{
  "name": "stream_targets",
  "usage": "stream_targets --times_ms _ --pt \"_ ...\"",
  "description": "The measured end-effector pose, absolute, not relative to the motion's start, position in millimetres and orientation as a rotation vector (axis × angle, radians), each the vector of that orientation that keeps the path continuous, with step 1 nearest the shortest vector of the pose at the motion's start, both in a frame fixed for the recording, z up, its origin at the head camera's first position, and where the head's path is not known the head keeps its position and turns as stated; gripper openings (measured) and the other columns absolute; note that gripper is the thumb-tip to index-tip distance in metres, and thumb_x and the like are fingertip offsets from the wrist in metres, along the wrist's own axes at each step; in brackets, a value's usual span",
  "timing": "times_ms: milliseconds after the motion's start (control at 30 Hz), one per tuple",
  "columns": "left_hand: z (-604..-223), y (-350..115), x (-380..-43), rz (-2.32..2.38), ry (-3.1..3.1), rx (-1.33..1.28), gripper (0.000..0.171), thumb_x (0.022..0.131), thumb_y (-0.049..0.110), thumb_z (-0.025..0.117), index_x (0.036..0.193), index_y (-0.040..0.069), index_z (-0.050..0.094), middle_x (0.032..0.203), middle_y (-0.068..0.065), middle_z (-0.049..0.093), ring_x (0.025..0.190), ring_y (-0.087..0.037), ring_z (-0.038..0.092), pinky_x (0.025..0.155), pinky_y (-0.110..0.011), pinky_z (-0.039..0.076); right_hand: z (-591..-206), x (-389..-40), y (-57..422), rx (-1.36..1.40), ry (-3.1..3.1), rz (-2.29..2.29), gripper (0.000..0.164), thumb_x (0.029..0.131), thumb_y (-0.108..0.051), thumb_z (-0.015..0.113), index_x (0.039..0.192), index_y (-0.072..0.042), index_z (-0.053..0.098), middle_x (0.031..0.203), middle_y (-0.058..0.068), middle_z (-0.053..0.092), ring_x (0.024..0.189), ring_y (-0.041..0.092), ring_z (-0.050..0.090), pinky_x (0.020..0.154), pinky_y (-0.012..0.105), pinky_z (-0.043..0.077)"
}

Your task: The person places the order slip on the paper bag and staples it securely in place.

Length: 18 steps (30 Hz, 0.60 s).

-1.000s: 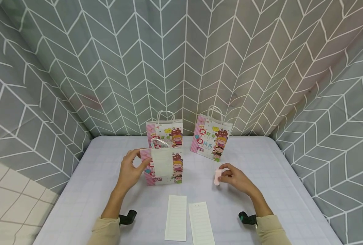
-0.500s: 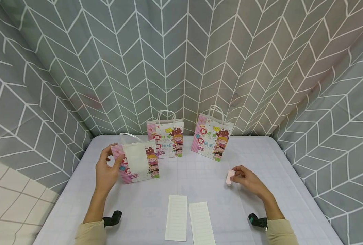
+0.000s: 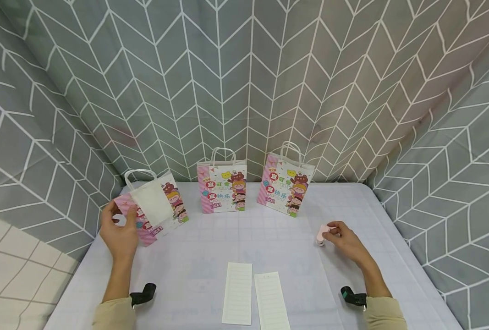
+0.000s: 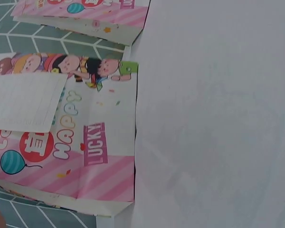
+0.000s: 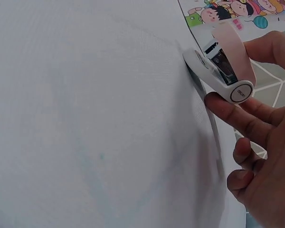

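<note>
My left hand [image 3: 120, 233] grips the left side of a paper gift bag [image 3: 174, 201], thumb on its front and fingers behind. The bag has pink stripes, cartoon characters and a looped white handle, and it leans a little in the head view. A white lined paper slip [image 3: 152, 204] lies over its front from the top edge down; the left wrist view shows the slip [image 4: 23, 102] too. My right hand [image 3: 347, 241] pinches a small pink and white stapler [image 5: 235, 57] between thumb and fingers, close over the right part of the table.
Two matching gift bags stand at the back of the table: one in the middle [image 3: 222, 188] and one at its right [image 3: 286, 184], slightly turned. Two lined paper slips, a left one [image 3: 237, 293] and a right one [image 3: 271, 300], lie at the front. A patterned curtain [image 3: 244, 82] hangs behind.
My left hand has carried the bag with its slip leftward from the front of the middle bag, tilting it. My right hand has moved right with the stapler.
</note>
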<state>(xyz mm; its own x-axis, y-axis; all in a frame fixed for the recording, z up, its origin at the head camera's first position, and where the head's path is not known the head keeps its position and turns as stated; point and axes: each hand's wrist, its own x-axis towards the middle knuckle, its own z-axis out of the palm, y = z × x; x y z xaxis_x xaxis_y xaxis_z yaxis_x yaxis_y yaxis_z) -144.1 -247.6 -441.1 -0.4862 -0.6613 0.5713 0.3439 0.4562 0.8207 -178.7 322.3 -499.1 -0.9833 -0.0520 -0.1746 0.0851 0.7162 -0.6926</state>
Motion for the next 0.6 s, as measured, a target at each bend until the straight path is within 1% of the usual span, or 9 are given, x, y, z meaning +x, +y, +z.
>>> stream_targets --times_ms 133,300,367,500,600 --pt "-439.8 -252.2 -144.9 -1.216 -1.632 0.341 0.038 0.087 -0.003 0.071 0.122 -0.012 0.062 0.098 0.017 0.057 0.089 0.001 0.049 0.081 -0.018 0.029 -501.5 -178.7 325.0 0.000 2.766 -1.142 0.055 0.100 -0.037 0.061 0.137 0.001 0.048 0.126 0.022 0.057 0.111 0.034 0.053 0.083 0.038 0.044" --pt "-442.4 -255.3 -146.7 -1.194 -1.601 0.359 0.037 0.086 -0.002 0.072 0.120 -0.012 0.063 0.096 0.019 0.057 0.087 0.002 0.048 0.081 -0.019 0.029 -503.7 -178.7 327.6 -0.009 2.802 -1.146 0.051 0.100 -0.034 0.060 0.135 0.002 0.052 0.128 0.023 0.058 0.109 0.033 0.053 0.081 0.036 0.043" --pt "-444.6 -257.0 -148.1 -1.182 -1.593 0.359 0.036 0.086 -0.002 0.072 0.119 -0.010 0.064 0.095 0.019 0.058 0.087 0.003 0.048 0.081 -0.019 0.029 -504.8 -178.7 328.8 -0.009 2.813 -1.140 0.050 0.101 -0.033 0.060 0.134 0.003 0.053 0.129 0.023 0.059 0.110 0.033 0.054 0.082 0.038 0.044" --pt "-453.4 -263.1 -153.3 -1.153 -1.582 0.375 0.034 0.086 0.000 0.073 0.118 -0.006 0.066 0.093 0.021 0.058 0.088 0.006 0.047 0.081 -0.021 0.029 -506.3 -178.6 330.9 -0.010 2.819 -1.137 0.050 0.102 -0.035 0.058 0.134 0.004 0.054 0.131 0.023 0.059 0.116 0.036 0.054 0.089 0.045 0.045" --pt "-461.4 -268.8 -157.4 -1.134 -1.584 0.389 0.034 0.085 0.002 0.073 0.118 -0.004 0.067 0.093 0.023 0.058 0.088 0.006 0.047 0.081 -0.023 0.029 -506.3 -178.3 331.8 -0.013 2.822 -1.141 0.051 0.102 -0.036 0.058 0.134 0.004 0.055 0.131 0.023 0.060 0.119 0.037 0.053 0.091 0.046 0.044"
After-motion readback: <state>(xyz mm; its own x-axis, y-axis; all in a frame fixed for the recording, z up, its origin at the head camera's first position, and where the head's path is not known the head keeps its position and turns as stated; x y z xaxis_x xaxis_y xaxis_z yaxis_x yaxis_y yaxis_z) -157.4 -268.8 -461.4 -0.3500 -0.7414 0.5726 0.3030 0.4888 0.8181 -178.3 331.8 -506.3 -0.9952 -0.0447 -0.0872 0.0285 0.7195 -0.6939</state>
